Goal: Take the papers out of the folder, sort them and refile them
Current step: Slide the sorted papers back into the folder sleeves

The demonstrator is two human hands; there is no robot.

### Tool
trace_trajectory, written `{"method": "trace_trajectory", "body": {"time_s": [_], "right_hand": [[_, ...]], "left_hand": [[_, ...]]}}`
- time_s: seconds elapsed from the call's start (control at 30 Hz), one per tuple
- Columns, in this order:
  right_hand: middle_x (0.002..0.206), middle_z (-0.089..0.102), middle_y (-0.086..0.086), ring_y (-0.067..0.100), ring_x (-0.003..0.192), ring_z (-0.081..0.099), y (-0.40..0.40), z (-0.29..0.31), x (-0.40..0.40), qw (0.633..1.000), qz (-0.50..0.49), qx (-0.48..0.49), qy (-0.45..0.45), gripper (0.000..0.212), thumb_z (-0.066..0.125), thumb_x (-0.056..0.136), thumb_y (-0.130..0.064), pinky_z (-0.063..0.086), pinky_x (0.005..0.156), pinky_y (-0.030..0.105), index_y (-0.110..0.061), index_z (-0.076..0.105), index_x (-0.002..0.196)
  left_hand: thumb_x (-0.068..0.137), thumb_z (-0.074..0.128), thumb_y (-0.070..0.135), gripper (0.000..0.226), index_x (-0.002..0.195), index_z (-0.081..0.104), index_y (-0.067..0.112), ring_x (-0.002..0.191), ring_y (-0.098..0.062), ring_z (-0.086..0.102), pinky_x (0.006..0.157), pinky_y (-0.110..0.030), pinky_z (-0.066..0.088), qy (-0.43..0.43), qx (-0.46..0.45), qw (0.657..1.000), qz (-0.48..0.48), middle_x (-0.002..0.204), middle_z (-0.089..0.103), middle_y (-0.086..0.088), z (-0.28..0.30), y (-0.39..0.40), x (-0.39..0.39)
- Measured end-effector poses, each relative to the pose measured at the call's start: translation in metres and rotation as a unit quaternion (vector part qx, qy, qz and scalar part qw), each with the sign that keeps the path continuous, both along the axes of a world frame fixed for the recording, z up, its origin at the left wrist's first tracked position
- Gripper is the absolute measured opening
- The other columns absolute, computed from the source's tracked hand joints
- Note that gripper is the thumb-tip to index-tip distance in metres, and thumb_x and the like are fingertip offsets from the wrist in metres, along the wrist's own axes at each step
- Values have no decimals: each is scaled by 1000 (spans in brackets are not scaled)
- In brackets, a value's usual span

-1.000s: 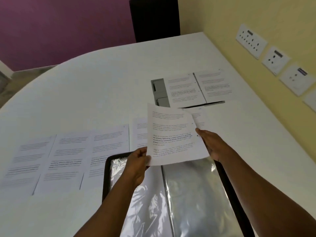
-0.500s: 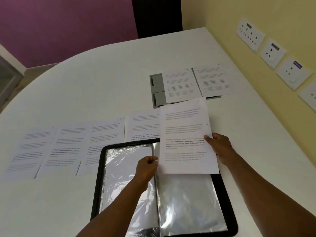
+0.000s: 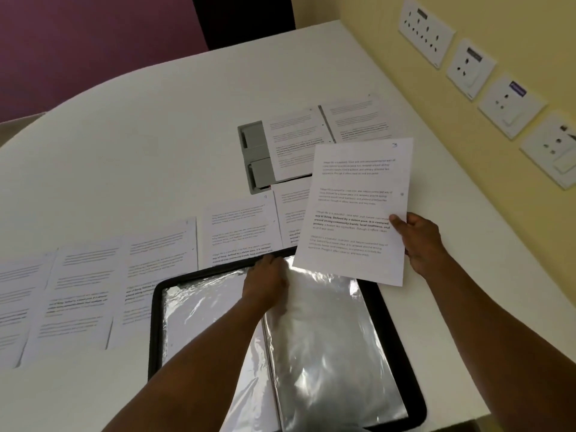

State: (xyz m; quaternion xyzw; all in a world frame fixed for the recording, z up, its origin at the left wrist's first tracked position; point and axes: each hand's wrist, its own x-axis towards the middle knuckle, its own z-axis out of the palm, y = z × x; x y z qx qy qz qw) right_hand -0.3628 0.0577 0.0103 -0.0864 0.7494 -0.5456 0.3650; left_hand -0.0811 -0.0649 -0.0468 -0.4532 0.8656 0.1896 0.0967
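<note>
A black display folder (image 3: 392, 332) with shiny clear sleeves lies open on the white table in front of me. My right hand (image 3: 419, 241) pinches a printed sheet (image 3: 355, 210), marked 3 at its top corner, by the right edge and holds it above the folder's upper right corner. My left hand (image 3: 265, 282) rests at the top of the folder's spine, fingers on the upper edge of a clear sleeve (image 3: 327, 344); its grip is unclear. Several printed sheets (image 3: 156, 269) lie side by side in a row to the left and behind the folder.
Two more sheets (image 3: 324, 138) lie farther back over a grey cable hatch (image 3: 255, 157) set in the table (image 3: 140, 135). A yellow wall with wall sockets (image 3: 467, 67) runs along the right. A dark chair back (image 3: 243, 17) stands at the far end.
My right hand has carried the sheet to the right, away from the folder's middle. My left hand let go of the sheet and moved onto the top of the folder's spine.
</note>
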Motion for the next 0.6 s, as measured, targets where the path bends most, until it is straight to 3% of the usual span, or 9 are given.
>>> {"method": "trace_trajectory", "body": {"time_s": [0.23,0.4,0.47,0.6], "right_hand": [[98,71,0,21,90,67,-23,-4,-2,1000,-18,-8,-20,5,64,93,-24,56,84,42,-26,68,96],[96,71,-1,18,86,66,-37,-7,0,999,-24,-11,-26,8,64,93,-23,56,80,39,-23,68,100],[95,70,-2,18,86,66,-41,-7,-1,999,-29,-15,-27,7,63,94,-22,56,79,38,-23,68,99],[96,70,-1,17,86,65,-47,-5,-3,999,-34,-23,-26,10,62,94,-21,56,76,36,-19,67,103]], "left_hand": [[89,53,18,24,106,69,12,100,-31,54,80,-38,46,9,-72,996,-44,110,58,-9,-16,-16,-6],[80,63,10,9,88,67,10,80,-34,60,68,-38,45,65,-85,992,-63,87,65,-10,-16,-20,-5],[78,64,8,14,92,65,11,78,-34,61,67,-37,45,93,-70,991,-63,84,65,-10,-16,-22,-4],[82,69,22,27,108,64,15,94,-26,59,79,-36,46,122,15,992,-25,102,65,-6,-13,-31,-5]]}}
